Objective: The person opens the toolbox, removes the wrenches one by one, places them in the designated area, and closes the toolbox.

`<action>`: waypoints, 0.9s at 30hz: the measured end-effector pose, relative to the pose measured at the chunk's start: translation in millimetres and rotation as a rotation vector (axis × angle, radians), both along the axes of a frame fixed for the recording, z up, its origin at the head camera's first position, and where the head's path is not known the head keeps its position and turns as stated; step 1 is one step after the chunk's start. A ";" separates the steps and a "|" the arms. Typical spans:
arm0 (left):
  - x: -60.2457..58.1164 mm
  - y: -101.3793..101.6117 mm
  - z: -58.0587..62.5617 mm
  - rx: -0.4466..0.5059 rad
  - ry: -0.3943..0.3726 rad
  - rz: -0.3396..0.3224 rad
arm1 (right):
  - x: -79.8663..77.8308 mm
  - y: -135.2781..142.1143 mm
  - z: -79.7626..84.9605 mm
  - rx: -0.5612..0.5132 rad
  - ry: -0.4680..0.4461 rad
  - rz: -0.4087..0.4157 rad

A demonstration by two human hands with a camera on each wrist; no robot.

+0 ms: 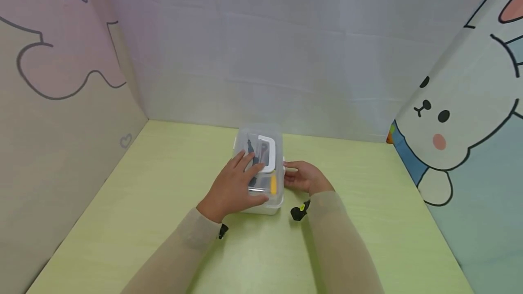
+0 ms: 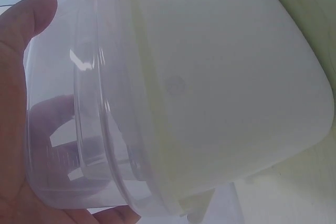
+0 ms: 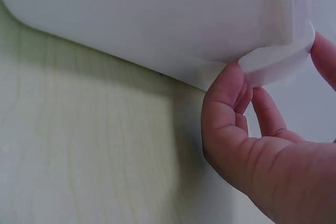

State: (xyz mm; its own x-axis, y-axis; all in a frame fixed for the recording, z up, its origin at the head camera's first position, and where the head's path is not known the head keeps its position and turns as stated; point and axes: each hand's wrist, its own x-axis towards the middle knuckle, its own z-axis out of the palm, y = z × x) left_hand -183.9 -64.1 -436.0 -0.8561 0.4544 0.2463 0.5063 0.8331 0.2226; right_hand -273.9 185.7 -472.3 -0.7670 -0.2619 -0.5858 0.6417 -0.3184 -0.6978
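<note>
Screened-off nook, kind of room unclear, yellow-green wood-grain table (image 1: 388,203), creased pale backdrop (image 1: 286,49), cartoon-printed left panel (image 1: 61,149) and right panel (image 1: 486,194) flanking it.

Pale yellow-green tabletop (image 1: 171,171), clear-lidded white box (image 2: 210,87) resting on it

Left forearm (image 1: 175,251): sleeved; enters the head view at 7 o'clock and points between 1 and 2 o'clock. Left hand (image 1: 234,187): back upward; left fingers (image 1: 241,162) extended and spread between 1 and 2 o'clock; left thumb (image 1: 257,200) apart, pointing to 3 o'clock. Right forearm (image 1: 345,244): sleeved; enters at 5 o'clock and points to 11 o'clock. Right hand (image 1: 306,177): at 3 o'clock from the left hand, directed to 10 o'clock; right fingers (image 3: 223,95) bent in a pinching pose.
</note>
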 end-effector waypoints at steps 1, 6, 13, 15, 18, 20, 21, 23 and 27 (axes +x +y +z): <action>0.1 0.1 -0.1 -0.001 -0.003 0.000 | 0.7 0.0 1.5 0.021 0.013 0.002; 0.7 0.0 0.6 0.003 -0.008 0.001 | 2.8 -2.1 9.9 0.189 0.094 0.015; 2.2 1.0 0.9 0.032 -0.008 -0.010 | 4.9 -3.7 11.8 0.264 0.092 -0.009; 3.4 1.6 1.2 0.032 -0.006 -0.009 | 5.8 -3.5 11.6 0.277 0.107 -0.010; 5.0 2.5 2.0 0.024 -0.011 -0.004 | 8.0 -3.1 11.9 0.308 0.166 0.012; 6.5 3.1 3.4 0.019 -0.014 -0.001 | 9.7 -2.6 12.3 0.320 0.199 0.021; 7.4 3.2 4.2 0.016 -0.014 0.001 | 10.4 -2.2 12.3 0.321 0.211 0.025; 8.7 3.6 5.3 0.013 -0.015 0.003 | 11.6 -1.6 12.1 0.317 0.223 0.025; 10.2 4.2 5.6 0.010 -0.013 0.006 | 13.0 -0.3 8.8 0.297 0.248 0.033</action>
State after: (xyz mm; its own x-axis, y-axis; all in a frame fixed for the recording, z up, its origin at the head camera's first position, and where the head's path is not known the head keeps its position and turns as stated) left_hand -173.8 -59.9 -430.5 -0.8618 0.4472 0.2394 0.4985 0.8338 0.2371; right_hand -260.9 185.5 -463.5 -0.8888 -0.1353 -0.4379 0.4486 -0.0610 -0.8916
